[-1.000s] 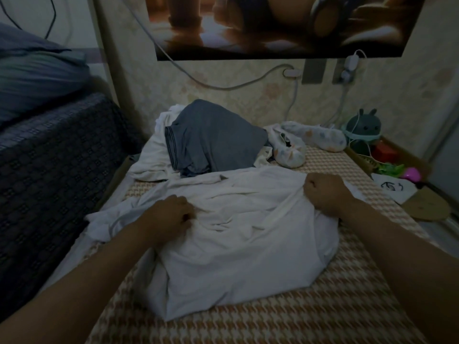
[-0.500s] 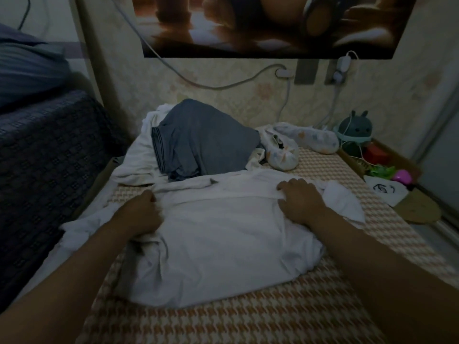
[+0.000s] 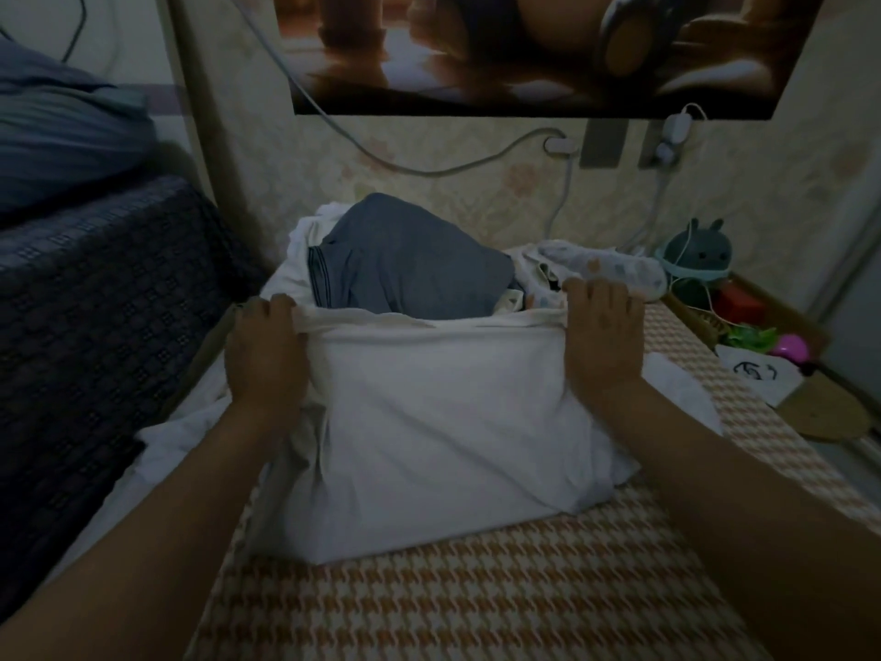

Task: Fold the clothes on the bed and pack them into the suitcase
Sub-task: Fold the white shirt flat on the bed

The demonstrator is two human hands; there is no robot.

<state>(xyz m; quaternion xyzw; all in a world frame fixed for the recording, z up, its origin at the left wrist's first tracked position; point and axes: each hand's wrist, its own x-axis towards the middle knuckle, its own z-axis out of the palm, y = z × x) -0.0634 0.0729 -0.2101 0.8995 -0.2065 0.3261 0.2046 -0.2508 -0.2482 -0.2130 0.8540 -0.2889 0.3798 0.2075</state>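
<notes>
A white garment (image 3: 443, 436) lies on the bed's orange houndstooth cover (image 3: 476, 598), its far edge lifted. My left hand (image 3: 264, 350) grips that edge at the left corner. My right hand (image 3: 603, 341) grips it at the right corner, fingers curled over the hem. Behind it a grey-blue garment (image 3: 410, 264) is heaped on another white cloth (image 3: 298, 264). A pale spotted cloth (image 3: 605, 267) lies to the right of the heap. No suitcase is in view.
A dark patterned sofa or bed end (image 3: 95, 298) stands along the left with a blue pillow (image 3: 62, 131) on top. At the right edge sit a teal rabbit toy (image 3: 698, 255), small toys (image 3: 763, 336) and a round wooden board (image 3: 824, 412). Cables hang on the wall.
Both hands have moved farther away from me and taken hold of the white garment's far edge, raising it and stretching it taut between them.
</notes>
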